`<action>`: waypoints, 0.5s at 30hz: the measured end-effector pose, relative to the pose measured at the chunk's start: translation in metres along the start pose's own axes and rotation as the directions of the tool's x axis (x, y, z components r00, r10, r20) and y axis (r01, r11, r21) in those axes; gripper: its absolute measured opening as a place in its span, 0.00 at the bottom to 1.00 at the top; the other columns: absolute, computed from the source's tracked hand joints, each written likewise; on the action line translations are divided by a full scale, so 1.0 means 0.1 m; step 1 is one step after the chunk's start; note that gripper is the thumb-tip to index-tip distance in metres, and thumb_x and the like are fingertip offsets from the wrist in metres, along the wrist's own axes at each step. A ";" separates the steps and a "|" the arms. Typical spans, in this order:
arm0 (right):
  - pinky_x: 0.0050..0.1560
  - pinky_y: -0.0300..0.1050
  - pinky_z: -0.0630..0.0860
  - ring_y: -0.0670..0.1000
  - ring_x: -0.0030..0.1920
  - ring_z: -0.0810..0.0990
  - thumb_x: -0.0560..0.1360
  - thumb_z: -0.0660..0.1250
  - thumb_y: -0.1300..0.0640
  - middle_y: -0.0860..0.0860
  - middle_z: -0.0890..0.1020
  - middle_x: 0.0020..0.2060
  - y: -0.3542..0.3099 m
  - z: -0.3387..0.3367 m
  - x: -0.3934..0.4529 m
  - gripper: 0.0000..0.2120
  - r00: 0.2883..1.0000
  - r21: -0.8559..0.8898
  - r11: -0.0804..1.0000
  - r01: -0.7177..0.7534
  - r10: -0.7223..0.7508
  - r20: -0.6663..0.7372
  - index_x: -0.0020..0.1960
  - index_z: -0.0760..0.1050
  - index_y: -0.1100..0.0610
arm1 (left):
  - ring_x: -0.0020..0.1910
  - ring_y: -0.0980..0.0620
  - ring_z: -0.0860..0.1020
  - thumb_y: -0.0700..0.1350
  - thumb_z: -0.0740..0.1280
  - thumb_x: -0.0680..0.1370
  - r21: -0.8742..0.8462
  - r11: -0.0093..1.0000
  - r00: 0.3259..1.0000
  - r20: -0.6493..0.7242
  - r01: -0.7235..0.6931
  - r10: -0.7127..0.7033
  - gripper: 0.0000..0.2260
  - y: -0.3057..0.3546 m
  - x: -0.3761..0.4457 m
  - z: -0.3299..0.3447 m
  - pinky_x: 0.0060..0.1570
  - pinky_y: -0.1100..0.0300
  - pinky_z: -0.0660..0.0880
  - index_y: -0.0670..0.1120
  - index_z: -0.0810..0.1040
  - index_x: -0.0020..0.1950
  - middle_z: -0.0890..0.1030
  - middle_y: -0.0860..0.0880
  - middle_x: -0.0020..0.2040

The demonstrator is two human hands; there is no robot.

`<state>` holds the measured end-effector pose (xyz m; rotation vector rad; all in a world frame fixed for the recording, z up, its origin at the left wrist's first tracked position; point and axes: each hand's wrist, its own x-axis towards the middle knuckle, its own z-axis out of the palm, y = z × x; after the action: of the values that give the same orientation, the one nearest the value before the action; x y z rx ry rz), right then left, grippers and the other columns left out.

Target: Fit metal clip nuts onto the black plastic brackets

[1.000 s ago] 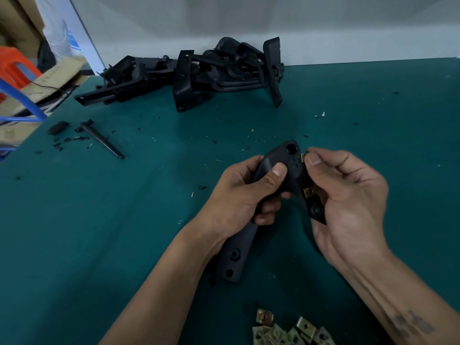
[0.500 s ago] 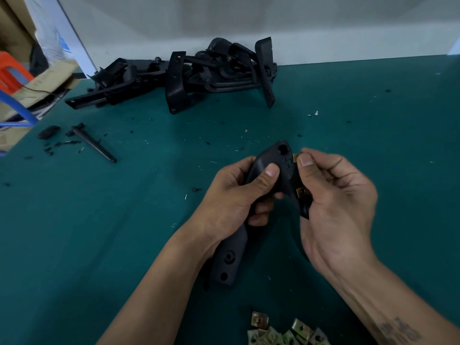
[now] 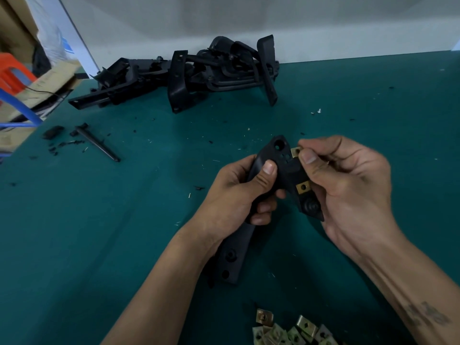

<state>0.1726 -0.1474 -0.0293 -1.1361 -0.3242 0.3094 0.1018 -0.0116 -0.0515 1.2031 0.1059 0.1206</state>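
Black moulded plastic, the long curved bracket (image 3: 278,175) was held above the teal-green table mat (image 3: 124,232), clamped in the left hand (image 3: 236,195), whose fingers curled round its middle with the thumb pressed flat on the upper face. Above that grip, the bracket's top end with its round hole stood clear of the fingers; below it, the lower end with two holes ran down past the wrist. To the right of the grip, the right hand (image 3: 348,195) pinched a small brass-coloured metal clip nut (image 3: 295,152) between thumb and forefinger, holding it against the bracket's upper edge just beside the round hole. A second brass-coloured clip nut (image 3: 303,187) sat already fitted on the bracket lower down, just under the right thumb. Nearer the person than both hands lay a loose heap of spare metal clip nuts (image 3: 293,331) on the mat. Well beyond the grip, against the wall, was a pile of black plastic brackets (image 3: 189,73). Far to the left lay a slim black plastic rod (image 3: 98,143) among black scraps.
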 end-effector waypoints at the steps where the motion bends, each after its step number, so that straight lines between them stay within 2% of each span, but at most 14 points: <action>1: 0.30 0.51 0.82 0.54 0.34 0.82 0.75 0.68 0.69 0.57 0.83 0.37 -0.01 0.00 0.00 0.05 1.000 0.033 0.999 -0.023 0.023 0.018 0.44 0.80 0.61 | 0.26 0.56 0.67 0.49 0.65 0.80 0.003 1.000 1.000 -0.001 -0.001 0.001 0.12 0.00 0.00 0.00 0.23 0.66 0.65 0.41 0.75 0.53 0.76 0.45 0.37; 3: 0.31 0.52 0.83 0.53 0.33 0.82 0.73 0.68 0.66 0.56 0.83 0.37 -0.03 -0.01 0.00 0.02 0.997 0.079 0.995 -0.058 0.053 0.056 0.46 0.79 0.63 | 0.26 0.55 0.67 0.50 0.65 0.79 0.011 1.000 1.000 -0.005 -0.005 0.005 0.13 0.00 0.00 0.00 0.23 0.65 0.65 0.40 0.75 0.53 0.77 0.45 0.38; 8: 0.37 0.52 0.84 0.53 0.38 0.84 0.72 0.69 0.63 0.56 0.84 0.42 0.00 -0.03 -0.01 0.05 0.983 0.154 0.974 -0.165 0.148 0.111 0.48 0.79 0.60 | 0.26 0.56 0.67 0.50 0.65 0.79 -0.003 1.000 1.000 -0.004 -0.008 0.008 0.14 0.01 0.00 0.01 0.23 0.65 0.64 0.39 0.74 0.55 0.77 0.45 0.38; 15: 0.37 0.46 0.81 0.52 0.40 0.83 0.71 0.70 0.61 0.58 0.84 0.46 0.02 -0.01 -0.01 0.10 0.948 0.255 0.914 -0.315 0.289 0.133 0.52 0.79 0.60 | 0.27 0.56 0.67 0.49 0.65 0.80 -0.023 1.000 1.000 0.008 -0.002 0.002 0.12 0.00 0.00 0.01 0.23 0.65 0.64 0.40 0.74 0.54 0.75 0.44 0.38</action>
<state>0.1718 -0.1480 -0.0318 -0.8970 -0.1772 0.6631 0.1017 -0.0123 -0.0510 1.1812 0.0962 0.1186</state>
